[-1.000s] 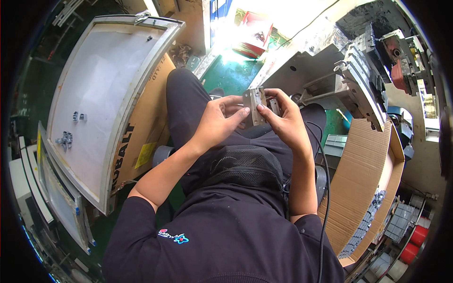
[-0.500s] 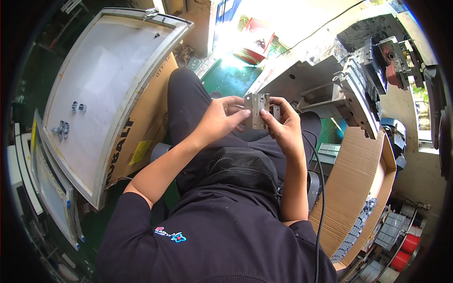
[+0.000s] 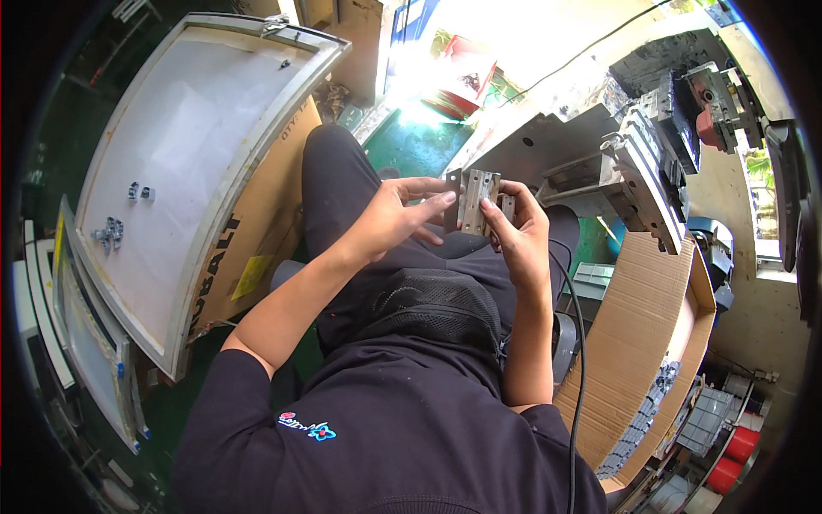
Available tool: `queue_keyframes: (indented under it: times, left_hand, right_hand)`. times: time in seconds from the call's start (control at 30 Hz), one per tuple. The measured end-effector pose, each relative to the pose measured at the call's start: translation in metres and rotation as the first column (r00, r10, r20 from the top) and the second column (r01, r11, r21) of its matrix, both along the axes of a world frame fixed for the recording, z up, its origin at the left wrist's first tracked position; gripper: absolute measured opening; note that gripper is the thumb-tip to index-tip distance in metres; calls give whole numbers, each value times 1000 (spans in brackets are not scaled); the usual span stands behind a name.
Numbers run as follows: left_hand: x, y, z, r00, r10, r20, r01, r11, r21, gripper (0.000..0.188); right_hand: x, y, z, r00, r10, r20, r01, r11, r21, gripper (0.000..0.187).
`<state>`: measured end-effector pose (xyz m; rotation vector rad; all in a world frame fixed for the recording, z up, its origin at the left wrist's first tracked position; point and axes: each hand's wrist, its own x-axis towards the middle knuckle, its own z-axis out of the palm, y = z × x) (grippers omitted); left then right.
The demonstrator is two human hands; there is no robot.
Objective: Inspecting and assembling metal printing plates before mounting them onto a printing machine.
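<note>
**Green-floored workshop, metal block held above the lap**

Daylight washes out the far end of the workshop, where the glossy green floor (image 3: pixel 419 147) runs up to a bright red plastic bin (image 3: pixel 467 70). To the person's left, a broad, pale white panel in a grey metal frame (image 3: pixel 188 120) sits above a brown cardboard carton (image 3: pixel 257 224). Small, shiny metal pieces (image 3: pixel 108 234) lie in a cluster near the panel's left edge, with two more just beyond. To the right stands a heavy grey metal machine (image 3: pixel 646 171), its surfaces worn. Nearer the person, an open brown cardboard box (image 3: pixel 634 330) shows small grey parts (image 3: pixel 642 420) along its inside. Red and white reels (image 3: pixel 726 471) stand at the lower right, and a thin black cable (image 3: pixel 580 360) hangs beside the right forearm.

Between the two hands, above the dark-clothed lap, is a drilled, silvery-grey metal block (image 3: pixel 480 202). The right hand (image 3: pixel 524 236) has its grip closed on it, thumb across the front face. The left hand (image 3: pixel 387 219) has its thumb and forefinger at the block's darker left side; whether they pinch it, I cannot tell.
</note>
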<state>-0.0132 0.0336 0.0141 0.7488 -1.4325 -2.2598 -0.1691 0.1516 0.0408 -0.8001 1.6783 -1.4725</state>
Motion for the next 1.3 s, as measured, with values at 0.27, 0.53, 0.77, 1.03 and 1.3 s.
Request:
queue_keyframes:
  times: [0.27, 0.53, 0.77, 1.03, 1.3]
  left_hand:
    - [-3, 2, -7, 998, 22, 58, -16, 996, -92, 36]
    - [-2, 0, -8, 999, 42, 27, -39, 992, -122, 35]
    - [-4, 3, -17, 998, 57, 9, -56, 994, -97, 38]
    - [-3, 2, -18, 996, 86, 38, -82, 992, -98, 31]
    - [-5, 1, -15, 997, 74, 32, -71, 992, -105, 28]
  right_hand:
    - [2, -1, 0, 998, 36, -44, -35, 999, 21, 25]
    - [1, -1, -3, 1000, 13, 1, -13, 998, 66, 25]
    - [5, -3, 0, 999, 31, -19, -30, 999, 38, 25]
    - [6, -4, -5, 998, 49, 26, -50, 998, 37, 27]
    - [7, -4, -7, 998, 45, 44, -47, 998, 38, 26]
